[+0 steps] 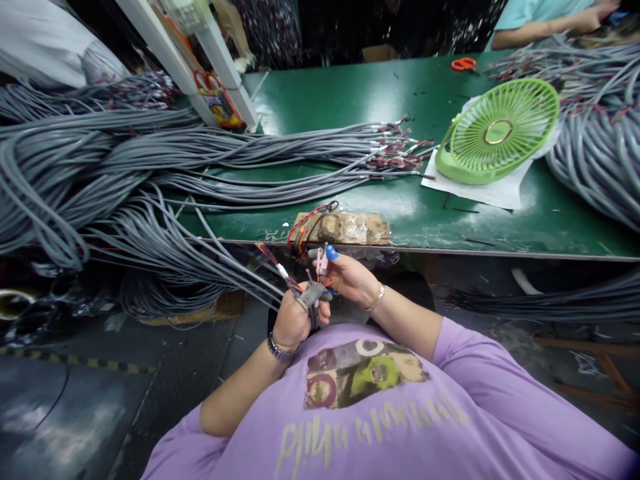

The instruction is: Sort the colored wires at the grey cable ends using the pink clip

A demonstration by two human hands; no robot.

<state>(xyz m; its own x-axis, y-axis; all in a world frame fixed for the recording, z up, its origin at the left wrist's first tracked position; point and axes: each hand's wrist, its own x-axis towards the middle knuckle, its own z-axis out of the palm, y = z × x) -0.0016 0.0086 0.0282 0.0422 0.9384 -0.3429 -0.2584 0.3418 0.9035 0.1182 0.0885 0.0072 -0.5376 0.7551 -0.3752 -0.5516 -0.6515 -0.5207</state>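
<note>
My left hand [294,319], a grey wrap on its thumb, is closed around the end of a grey cable [265,287] in front of my chest. Thin coloured wires [270,255] with a white sleeve stick up beside it. My right hand [353,279], with a blue cover on one fingertip, pinches at the fanned-out wires close by. A small pale pinkish piece [322,261] shows at its fingertips; its kind is unclear. Just beyond both hands, a wooden block [357,229] with tape and red and black leads sits at the bench edge.
Long bundles of grey cable [240,152] lie across the green bench [320,93]. A green fan [500,133] stands on white paper at the right, near orange scissors [463,64]. More coiled cable [600,147] is piled at far right. A co-worker's arm [545,30] shows behind.
</note>
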